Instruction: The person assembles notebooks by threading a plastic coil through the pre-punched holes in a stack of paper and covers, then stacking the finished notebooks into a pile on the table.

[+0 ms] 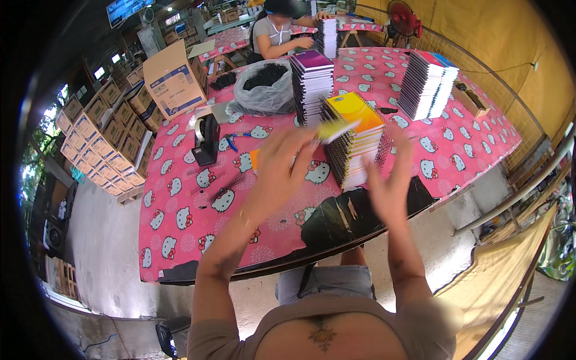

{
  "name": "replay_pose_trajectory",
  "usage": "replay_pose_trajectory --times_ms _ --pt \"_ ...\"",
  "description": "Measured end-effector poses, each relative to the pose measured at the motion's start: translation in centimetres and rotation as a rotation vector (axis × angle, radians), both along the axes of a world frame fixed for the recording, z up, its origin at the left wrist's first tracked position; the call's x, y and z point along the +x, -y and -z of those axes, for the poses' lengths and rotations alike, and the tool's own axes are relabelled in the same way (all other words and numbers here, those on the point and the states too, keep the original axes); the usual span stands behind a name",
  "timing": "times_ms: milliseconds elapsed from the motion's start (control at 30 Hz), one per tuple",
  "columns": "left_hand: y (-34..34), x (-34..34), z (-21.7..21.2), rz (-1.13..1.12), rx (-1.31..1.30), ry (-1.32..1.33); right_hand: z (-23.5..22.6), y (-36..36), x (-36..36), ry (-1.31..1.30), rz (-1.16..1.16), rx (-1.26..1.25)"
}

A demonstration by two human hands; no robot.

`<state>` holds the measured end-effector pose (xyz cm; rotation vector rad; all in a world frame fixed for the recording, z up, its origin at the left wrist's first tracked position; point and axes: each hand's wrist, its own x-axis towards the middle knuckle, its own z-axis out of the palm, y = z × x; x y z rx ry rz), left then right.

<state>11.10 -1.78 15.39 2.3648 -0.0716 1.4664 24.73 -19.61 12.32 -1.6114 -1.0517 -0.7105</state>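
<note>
Holding both hands raised above the near edge of the pink cat-print tablecloth (180, 204); both are motion-blurred. Left hand (285, 168): fingers curled, pinching a yellow-green notebook cover (336, 129) at its near-left end; the sheet juts right and far toward the stack. Right hand (393, 180): fingers spread and pointing upward, palm turned left, empty as far as the blur allows; it sits just beside the right flank of the spiral notebook stack (354, 141), contact not resolvable.

Notebook stack: yellow-and-orange top cover, black spiral binding facing near-left, standing between the two hands, middle of the table.

Other items, by place:
- Purple-topped notebook stack (311, 84), taller, just beyond the first one.
- Third notebook stack (426, 84), far right, leaning, blue and red covers on top.
- Clear plastic bag (264, 87) of black spiral coils, far centre-left.
- Black tape dispenser (207, 141), left of the hands, with blue-handled scissors (231, 142) just beside it.
- Black sheet (354, 216) lying over the near table edge, under the hands.
- Open brown cardboard box (174, 81) with a blue-and-white label panel, far left corner.
- Stacked cartons (108, 144), brown with pale labels, in rows on the floor at left.
- Red fan (405, 18), far right.
- Another person (276, 33) seated at the far table beside a further notebook pile (327, 36).
</note>
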Motion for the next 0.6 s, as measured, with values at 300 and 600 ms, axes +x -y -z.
replay_pose_trajectory --times_ms 300,600 --pt "-5.5 11.6 2.8 0.364 0.041 -0.235 1.5 -2.1 11.2 -0.558 -0.519 -0.126" --pt "-6.1 9.2 4.5 0.224 -0.004 -0.072 3.3 2.2 12.1 -0.499 -0.408 0.016"
